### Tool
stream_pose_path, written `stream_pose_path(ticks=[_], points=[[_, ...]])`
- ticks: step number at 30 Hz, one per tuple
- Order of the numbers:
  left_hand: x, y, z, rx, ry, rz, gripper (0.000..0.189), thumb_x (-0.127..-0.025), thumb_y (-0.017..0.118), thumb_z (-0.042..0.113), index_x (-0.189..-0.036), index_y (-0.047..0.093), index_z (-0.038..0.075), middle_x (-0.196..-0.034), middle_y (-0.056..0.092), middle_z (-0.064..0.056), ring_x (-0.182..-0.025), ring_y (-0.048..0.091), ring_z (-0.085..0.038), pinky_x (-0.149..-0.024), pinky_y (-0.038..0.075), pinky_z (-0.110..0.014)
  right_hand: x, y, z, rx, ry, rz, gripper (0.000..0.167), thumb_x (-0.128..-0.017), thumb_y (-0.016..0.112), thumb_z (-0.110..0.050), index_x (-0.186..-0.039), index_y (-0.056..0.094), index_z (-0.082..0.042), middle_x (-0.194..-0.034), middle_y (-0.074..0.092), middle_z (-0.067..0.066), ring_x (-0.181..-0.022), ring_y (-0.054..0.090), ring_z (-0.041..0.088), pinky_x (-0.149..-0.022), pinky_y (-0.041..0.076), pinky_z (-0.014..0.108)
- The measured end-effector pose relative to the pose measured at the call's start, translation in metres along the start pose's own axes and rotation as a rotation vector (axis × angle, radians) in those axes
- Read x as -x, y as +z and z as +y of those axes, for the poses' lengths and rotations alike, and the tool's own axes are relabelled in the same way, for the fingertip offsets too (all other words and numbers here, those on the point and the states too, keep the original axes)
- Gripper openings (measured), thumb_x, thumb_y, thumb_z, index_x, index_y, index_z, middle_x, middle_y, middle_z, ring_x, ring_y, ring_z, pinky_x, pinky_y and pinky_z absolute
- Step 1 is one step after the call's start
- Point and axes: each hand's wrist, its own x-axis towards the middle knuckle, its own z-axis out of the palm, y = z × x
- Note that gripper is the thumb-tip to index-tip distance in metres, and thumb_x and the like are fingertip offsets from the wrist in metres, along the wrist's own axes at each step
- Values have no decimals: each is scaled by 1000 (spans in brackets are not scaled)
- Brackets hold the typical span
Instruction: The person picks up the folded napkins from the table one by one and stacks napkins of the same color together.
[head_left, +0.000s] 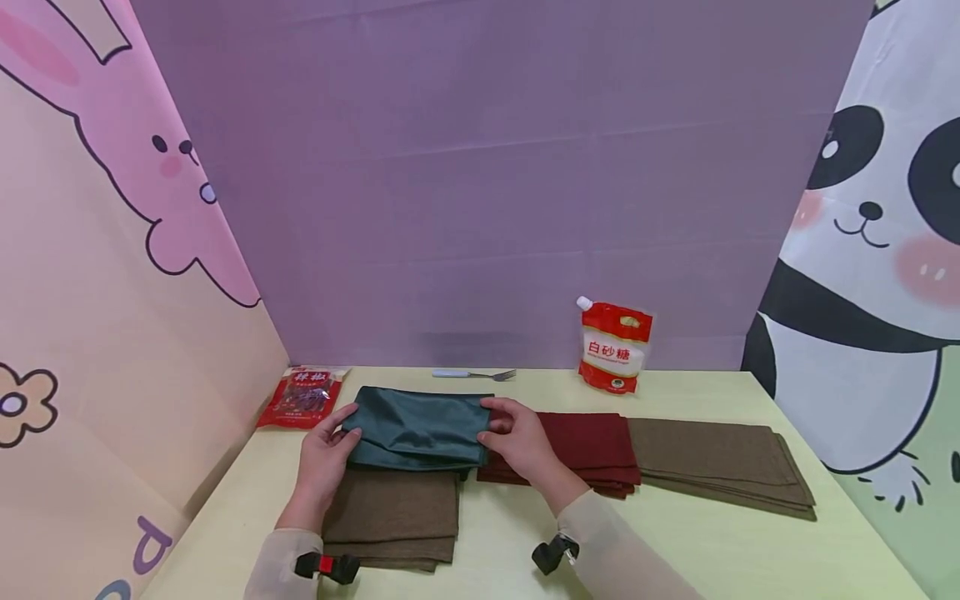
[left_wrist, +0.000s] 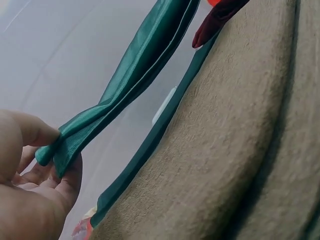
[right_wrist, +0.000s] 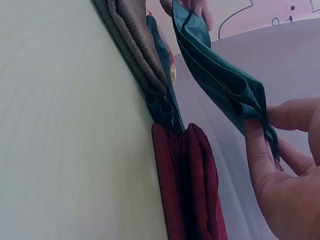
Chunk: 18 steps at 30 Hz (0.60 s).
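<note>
We've got green cloth [head_left: 420,425] pinched tight-ish, left hand [head_left: 324,454] at 9 o'clock end, right hand [head_left: 527,442] at 3, brown cloth [head_left: 393,508] around 6

The held cloth [head_left: 420,425] spans from the left hand [head_left: 321,462] to the right hand [head_left: 527,446], above the table [head_left: 506,537]. Beneath the grip lies a lower cloth [right_wrist: 162,107]; before it, toward the person, a near cloth [head_left: 393,508]. Right of the grip lies a middle cloth [head_left: 585,446], then an outer cloth [head_left: 720,454] beside it. Behind the grip lies a fork [head_left: 474,374]; behind and right, a pouch [head_left: 615,346]; behind and left, a packet [head_left: 303,396].
</note>
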Motion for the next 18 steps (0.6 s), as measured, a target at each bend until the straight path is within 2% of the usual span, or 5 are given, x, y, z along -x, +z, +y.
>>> stream_pose_path(ticks=[3, 10, 18], points=[[-4, -4, 1, -46, -13, -16, 45, -104, 64, 6, -148, 60, 10, -159, 48, -13, -135, 54, -32, -97, 49, -14, -1, 2, 0, 8, 2, -13, 52, -90, 79, 4, -139, 66, -8, -103, 66, 13, -93, 61, 21, -70, 56, 26], [-13, -13, 3, -139, -20, -43, 47, -104, 64, 7, -150, 58, 13, -161, 45, -15, -141, 50, -38, -110, 45, -41, -4, 10, 2, 31, 18, -26, 55, -91, 78, 4, -142, 63, -8, -104, 67, 16, -93, 62, 21, -71, 56, 25], [-24, -20, 1, -188, -49, -64, 47, -104, 64, 8, -151, 58, 14, -161, 44, -14, -140, 50, -38, -111, 45, -46, -5, 17, 3, 48, 26, -20, 56, -91, 78, 4, -143, 62, -6, -106, 67, 17, -95, 62, 22, -69, 54, 26]])
